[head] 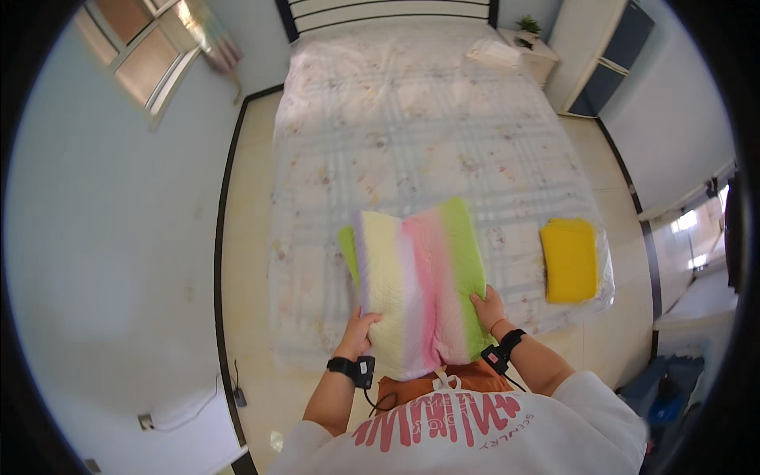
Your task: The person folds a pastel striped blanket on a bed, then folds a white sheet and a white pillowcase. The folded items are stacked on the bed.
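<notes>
A thick quilted cloth [385,285] with green, pink, white, yellow and lilac stripes is folded and held up in front of me at the foot of the bed. My left hand [357,332] grips its left edge, thumb on top. On the opposite side, my right hand [489,309] holds the green edge. The cloth sags into a crease along its pink middle, and another green layer shows behind its left side. Fingers of both hands are partly hidden beneath it. A folded yellow cloth [569,260] lies on the bed to the right.
The bed [409,124] bears a patterned, plaid sheet under a shiny cover. A white folded item [494,54] lies near the headboard [392,13]. Beside it stands a nightstand [537,56] with a plant [528,25]. A cable [184,423] runs from a left wall socket.
</notes>
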Tool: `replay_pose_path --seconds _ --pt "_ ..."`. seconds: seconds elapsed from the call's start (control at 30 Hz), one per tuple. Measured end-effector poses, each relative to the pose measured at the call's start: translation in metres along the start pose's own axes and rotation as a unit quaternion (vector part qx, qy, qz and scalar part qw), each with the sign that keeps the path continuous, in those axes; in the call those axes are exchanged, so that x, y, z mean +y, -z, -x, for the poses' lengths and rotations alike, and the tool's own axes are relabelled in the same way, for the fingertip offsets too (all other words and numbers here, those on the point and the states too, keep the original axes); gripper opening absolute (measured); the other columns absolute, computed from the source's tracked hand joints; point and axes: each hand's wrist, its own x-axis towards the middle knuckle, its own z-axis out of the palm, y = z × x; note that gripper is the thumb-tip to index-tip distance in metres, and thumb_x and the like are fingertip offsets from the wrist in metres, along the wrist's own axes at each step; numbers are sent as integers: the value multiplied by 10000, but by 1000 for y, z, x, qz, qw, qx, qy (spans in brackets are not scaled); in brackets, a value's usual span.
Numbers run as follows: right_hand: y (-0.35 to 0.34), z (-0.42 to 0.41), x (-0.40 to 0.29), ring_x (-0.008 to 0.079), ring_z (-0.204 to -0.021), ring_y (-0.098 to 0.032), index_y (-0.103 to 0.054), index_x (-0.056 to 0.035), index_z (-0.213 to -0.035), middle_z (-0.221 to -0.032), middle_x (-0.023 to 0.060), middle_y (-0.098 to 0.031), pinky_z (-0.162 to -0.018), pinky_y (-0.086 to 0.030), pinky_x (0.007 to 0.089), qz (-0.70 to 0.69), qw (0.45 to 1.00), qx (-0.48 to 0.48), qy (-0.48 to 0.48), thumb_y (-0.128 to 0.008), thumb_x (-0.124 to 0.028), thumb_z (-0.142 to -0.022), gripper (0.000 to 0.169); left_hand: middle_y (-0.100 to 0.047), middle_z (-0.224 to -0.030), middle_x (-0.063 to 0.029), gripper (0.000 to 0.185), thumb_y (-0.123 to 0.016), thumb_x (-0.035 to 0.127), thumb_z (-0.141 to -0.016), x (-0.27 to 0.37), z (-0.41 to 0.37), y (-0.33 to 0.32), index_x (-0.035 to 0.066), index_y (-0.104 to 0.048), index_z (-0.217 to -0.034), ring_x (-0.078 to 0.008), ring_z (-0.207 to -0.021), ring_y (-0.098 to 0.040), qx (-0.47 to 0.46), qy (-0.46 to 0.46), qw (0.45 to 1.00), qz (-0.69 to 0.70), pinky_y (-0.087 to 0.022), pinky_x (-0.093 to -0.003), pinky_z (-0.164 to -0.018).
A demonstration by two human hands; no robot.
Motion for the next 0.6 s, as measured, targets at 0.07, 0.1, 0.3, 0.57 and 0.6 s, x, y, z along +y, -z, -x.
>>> replay_pose_path --seconds 0.07,0.1,0.3,0.57,0.6 --pt "22 -2 -3 386 -841 -553 -559 18 -929 -855 219 -591 -741 -436 423 -13 999 30 25 -616 -197 -785 265 -584 -1001 -156 383 -553 -25 -732 9 13 -17 -41 -480 -1108 -274 -913 -585 -18 5 1000 15 -498 -407 -789" --pt "34 -3 -4 391 -840 -545 -555 20 -927 -855 220 -585 -741 -433 423 -22 998 45 41 -612 -192 -788 260 -581 -1021 -158 361 -542 1 -748 9 12 -20 -43 -488 -1102 -275 -929 -582 -51 9 998 23 -486 -405 -820" --pt "101 23 -3 390 -848 -515 -534 5 -909 -871 198 -553 -726 -418 431 75 972 195 108 -589 -197 -807 233 -595 -1031 -119 300 -500 88 -790 -1 6 -36 -30 -535 -1063 -253 -954 -572 -120 50 987 91 -448 -398 -895" --pt "105 -1 134 348 -917 -542 -469 -37 -1194 -1030 209 -556 -820 -436 417 115 991 71 7 -664 -200 -735 524 -584 -1029 -109 386 -599 126 -744 -44 -51 -9 0 -537 -1103 -201 -973 -554 175 -107 929 -308 -449 -334 -854" --pt "101 -1 149 338 -940 -543 -448 -43 -1230 -1057 208 -554 -843 -435 412 100 995 14 -12 -671 -208 -726 575 -582 -1050 -113 398 -612 124 -735 -50 -51 -10 1 -536 -1106 -195 -979 -552 240 -169 885 -362 -448 -327 -850"
